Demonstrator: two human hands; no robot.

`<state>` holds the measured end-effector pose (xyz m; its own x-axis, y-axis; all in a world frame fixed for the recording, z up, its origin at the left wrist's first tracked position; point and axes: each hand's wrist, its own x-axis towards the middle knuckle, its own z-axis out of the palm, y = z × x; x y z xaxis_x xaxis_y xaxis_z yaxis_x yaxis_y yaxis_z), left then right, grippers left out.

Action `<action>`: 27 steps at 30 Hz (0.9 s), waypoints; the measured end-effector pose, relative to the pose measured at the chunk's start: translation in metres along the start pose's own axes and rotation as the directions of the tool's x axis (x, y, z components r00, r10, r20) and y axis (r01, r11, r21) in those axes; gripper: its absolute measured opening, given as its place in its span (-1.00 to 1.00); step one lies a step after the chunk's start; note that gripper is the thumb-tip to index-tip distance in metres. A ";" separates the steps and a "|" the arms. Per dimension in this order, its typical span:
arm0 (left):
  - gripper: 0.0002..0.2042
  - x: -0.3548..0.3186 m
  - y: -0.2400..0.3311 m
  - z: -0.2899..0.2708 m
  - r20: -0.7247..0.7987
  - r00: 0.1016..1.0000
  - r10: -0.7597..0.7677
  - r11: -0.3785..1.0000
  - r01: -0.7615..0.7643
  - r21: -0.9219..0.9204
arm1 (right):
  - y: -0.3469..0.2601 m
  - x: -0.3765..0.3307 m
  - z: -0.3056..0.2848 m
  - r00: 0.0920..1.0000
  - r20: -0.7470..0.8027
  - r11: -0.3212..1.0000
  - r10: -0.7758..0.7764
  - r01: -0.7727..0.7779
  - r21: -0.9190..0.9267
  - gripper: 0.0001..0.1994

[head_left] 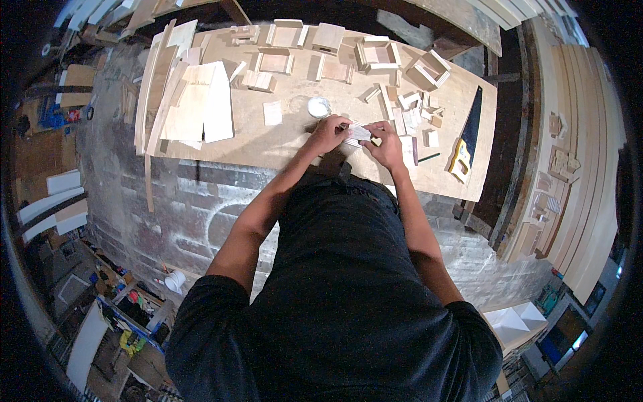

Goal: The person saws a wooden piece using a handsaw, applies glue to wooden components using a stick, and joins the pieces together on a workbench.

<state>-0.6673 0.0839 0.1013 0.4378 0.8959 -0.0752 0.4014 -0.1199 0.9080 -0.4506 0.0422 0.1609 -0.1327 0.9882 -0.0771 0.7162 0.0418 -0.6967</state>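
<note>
We see the left hand [328,136] and right hand [386,146] pinching a small pale wooden piece [360,133] between them. Its long axis runs roughly left to right, one end toward each hand.

Count on the workbench [258,142], quantity 1, is as follows. Hands: 2, comprising 1 left hand [328,135] and 1 right hand [386,149]. Pale piece [358,134] between them: at least 1. White tub [319,116]: 1. Handsaw [473,120]: 1. Dark pencil [429,158]: 1. Purple item [414,150]: 1. Open wooden boxes [376,55]: 2. Smaller wooden assemblies [329,38] at upper left: 6. Separate flat rectangle [272,113] left of the tub: 1. Loose offcuts [408,100] and stacked boards [187,110]: overlapping, exact totals not determinable. Floor bucket [175,280]: 1.
</note>
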 end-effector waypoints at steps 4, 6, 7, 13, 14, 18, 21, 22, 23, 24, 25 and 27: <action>-0.73 0.002 -0.005 0.005 -0.027 0.999 -0.025 0.998 0.024 -0.051 | 0.001 0.000 0.002 1.000 -0.013 1.000 -0.011 0.011 0.014 -0.61; -0.74 0.002 -0.004 0.005 -0.033 0.999 -0.032 0.998 0.030 -0.063 | 0.003 -0.001 0.003 1.000 -0.020 1.000 -0.021 0.021 0.011 -0.60; -0.74 0.002 -0.003 0.005 -0.038 0.999 -0.023 0.998 0.021 -0.055 | 0.004 0.000 0.003 1.000 -0.021 1.000 -0.022 0.023 0.006 -0.60; -0.75 0.002 -0.001 0.004 -0.016 0.996 -0.088 0.991 0.086 -0.099 | 0.005 -0.001 0.005 1.000 -0.012 0.999 -0.002 0.003 0.034 -0.60; -0.75 0.002 0.000 0.004 -0.004 0.995 -0.104 0.987 0.102 -0.120 | 0.006 -0.001 0.006 1.000 -0.009 0.999 0.007 -0.006 0.039 -0.60; -0.76 0.001 -0.003 0.006 -0.037 0.997 -0.073 0.990 0.068 -0.123 | 0.008 -0.001 0.007 1.000 -0.009 0.998 0.005 -0.004 0.057 -0.60; -0.77 0.002 -0.001 0.006 -0.052 0.996 -0.079 0.988 0.071 -0.134 | 0.009 -0.001 0.007 1.000 -0.009 0.999 0.001 0.000 0.051 -0.60; -0.77 0.002 0.000 0.006 -0.043 0.995 -0.093 0.987 0.086 -0.135 | 0.010 -0.001 0.007 1.000 -0.008 0.999 -0.001 0.001 0.041 -0.59; -0.77 0.002 0.001 0.006 -0.035 0.994 -0.106 0.985 0.101 -0.137 | 0.010 -0.001 0.007 1.000 -0.008 1.000 -0.002 0.002 0.030 -0.59; -0.77 0.002 0.000 0.006 -0.032 0.994 -0.108 0.985 0.103 -0.135 | 0.010 -0.001 0.007 1.000 -0.010 0.999 -0.002 0.003 0.032 -0.58; -0.76 0.002 -0.001 0.006 -0.029 0.994 -0.110 0.986 0.105 -0.133 | 0.010 -0.001 0.007 1.000 -0.012 0.999 -0.002 0.003 0.034 -0.58; -0.75 0.002 -0.002 0.006 -0.024 0.994 -0.104 0.987 0.100 -0.127 | 0.010 -0.001 0.007 1.000 -0.013 0.999 -0.003 0.003 0.040 -0.57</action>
<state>-0.6625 0.0836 0.0965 0.3738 0.9138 -0.1590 0.3382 0.0254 0.9407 -0.4483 0.0401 0.1490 -0.1262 0.9898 -0.0661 0.6874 0.0392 -0.7252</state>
